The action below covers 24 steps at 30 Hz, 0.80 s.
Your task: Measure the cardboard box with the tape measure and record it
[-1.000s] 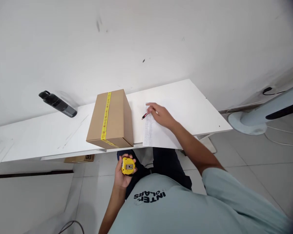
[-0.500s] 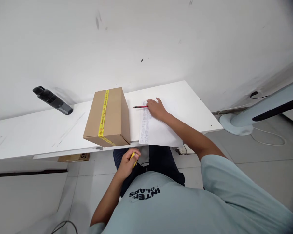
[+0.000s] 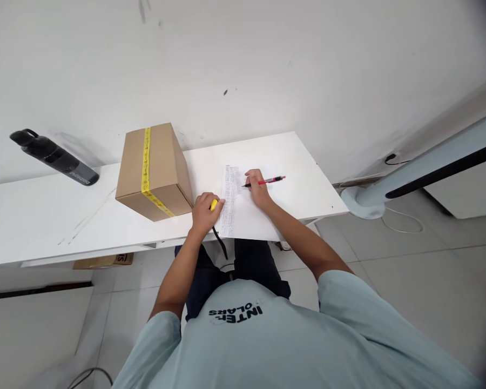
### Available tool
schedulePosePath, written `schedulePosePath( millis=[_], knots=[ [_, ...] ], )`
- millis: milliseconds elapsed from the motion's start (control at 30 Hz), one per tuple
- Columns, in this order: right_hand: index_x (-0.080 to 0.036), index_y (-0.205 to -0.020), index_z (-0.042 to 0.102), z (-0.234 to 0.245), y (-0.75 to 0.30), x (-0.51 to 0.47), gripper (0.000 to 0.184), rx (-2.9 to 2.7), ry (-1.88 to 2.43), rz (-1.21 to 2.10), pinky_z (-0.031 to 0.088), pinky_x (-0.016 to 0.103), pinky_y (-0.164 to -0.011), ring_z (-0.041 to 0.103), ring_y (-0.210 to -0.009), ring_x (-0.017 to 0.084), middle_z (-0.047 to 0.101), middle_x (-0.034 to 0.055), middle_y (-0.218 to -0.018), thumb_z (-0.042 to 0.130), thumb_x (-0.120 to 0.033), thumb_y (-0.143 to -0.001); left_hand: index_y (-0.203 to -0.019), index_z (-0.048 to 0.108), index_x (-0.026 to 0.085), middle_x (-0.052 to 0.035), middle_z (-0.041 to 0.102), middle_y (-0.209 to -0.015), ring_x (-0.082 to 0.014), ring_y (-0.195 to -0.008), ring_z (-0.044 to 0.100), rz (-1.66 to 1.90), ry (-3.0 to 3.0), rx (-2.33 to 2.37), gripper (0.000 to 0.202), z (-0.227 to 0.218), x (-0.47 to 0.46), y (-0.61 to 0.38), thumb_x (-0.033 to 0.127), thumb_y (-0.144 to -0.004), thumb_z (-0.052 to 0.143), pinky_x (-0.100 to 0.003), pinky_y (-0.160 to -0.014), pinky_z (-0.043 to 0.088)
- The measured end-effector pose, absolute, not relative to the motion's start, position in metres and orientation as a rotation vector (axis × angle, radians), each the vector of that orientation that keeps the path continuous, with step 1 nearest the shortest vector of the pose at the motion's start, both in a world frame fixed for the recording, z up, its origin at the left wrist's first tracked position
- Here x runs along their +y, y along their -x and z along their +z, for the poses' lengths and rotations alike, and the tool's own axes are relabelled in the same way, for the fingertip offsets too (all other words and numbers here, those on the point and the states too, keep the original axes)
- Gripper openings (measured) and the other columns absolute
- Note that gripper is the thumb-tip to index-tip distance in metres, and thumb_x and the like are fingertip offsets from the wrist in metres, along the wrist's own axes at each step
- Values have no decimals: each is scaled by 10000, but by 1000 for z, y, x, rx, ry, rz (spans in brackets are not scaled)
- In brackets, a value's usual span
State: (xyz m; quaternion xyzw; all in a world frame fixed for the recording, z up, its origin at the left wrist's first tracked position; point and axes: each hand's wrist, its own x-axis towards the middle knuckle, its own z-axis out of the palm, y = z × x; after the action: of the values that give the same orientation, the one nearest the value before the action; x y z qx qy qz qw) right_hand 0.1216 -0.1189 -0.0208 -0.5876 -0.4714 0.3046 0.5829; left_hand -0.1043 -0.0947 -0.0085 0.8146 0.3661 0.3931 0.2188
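My right hand (image 3: 259,189) is closed on a red and black pen (image 3: 273,179), its dark tip at the sheet of paper (image 3: 253,219). Dense handwriting fills the left strip of the sheet; the rest that shows is blank. My left hand (image 3: 206,212) rests at the table's front edge, just left of the paper, closed around a small yellow object (image 3: 214,205). Fingers hide most of that object, and a black strap (image 3: 220,243) hangs below the hand. Left of my left hand stands a cardboard box (image 3: 157,167) with yellow printed tape across it.
A dark bottle (image 3: 56,158) stands farther left on the white table (image 3: 85,216), against the wall. Another carton (image 3: 103,261) lies below the table. Beyond the right end is a pale blue column on a round base (image 3: 362,204), with a cable on the floor.
My left hand has risen from below the table edge to beside the paper. The pen has turned in my right hand, its tip now at the sheet. The box sits farther from the front edge.
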Motion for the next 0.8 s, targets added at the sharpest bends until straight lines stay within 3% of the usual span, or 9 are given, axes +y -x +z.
schedulePosePath(
  millis=[133,233,300,400,633,800],
  knots=[
    [-281,-991,512,-22,-123,-119,398,-1070,1436,729,434,327,-694,507,-666,185,481,-53,-653,504,-677,-955,-888,654,240,-54,684,-968,-217,-952,649,1149,-2164,1046,188,-18,-89,109,387,-991,600,-385,-896,520],
    [-258,-787,511,-20,-120,-121,411,-1111,1490,742,409,319,-669,502,-648,170,499,-42,-614,616,-635,-912,-876,646,242,-46,679,-957,-212,-952,652,1163,-2137,1030,149,-20,-90,111,353,-971,617,-380,-897,521],
    [-251,-645,420,-18,-118,-122,498,-1135,1528,723,363,316,-634,444,-616,152,444,-39,-588,634,-615,-911,-872,645,242,-45,677,-953,-213,-947,650,1166,-2125,1025,120,-20,-91,111,326,-955,627,-379,-894,519],
    [-249,-588,313,-16,-114,-125,570,-1162,1570,700,295,319,-595,354,-578,136,347,-49,-561,649,-570,-918,-867,646,240,-44,674,-954,-213,-941,647,1163,-2115,1020,87,-19,-91,111,298,-932,639,-379,-893,515],
    [-244,-584,305,-14,-114,-126,489,-1190,1617,698,279,326,-595,343,-574,133,360,-44,-567,606,-407,-934,-865,636,241,-43,666,-954,-214,-943,634,1154,-2098,1012,68,-19,-91,111,274,-925,630,-379,-897,505],
    [-246,-583,329,-15,-114,-124,458,-1197,1643,675,297,327,-609,368,-590,144,387,-36,-571,604,-390,-920,-866,638,242,-41,665,-961,-212,-949,635,1145,-2096,1001,60,-18,-92,111,270,-919,637,-374,-895,502]
  ],
)
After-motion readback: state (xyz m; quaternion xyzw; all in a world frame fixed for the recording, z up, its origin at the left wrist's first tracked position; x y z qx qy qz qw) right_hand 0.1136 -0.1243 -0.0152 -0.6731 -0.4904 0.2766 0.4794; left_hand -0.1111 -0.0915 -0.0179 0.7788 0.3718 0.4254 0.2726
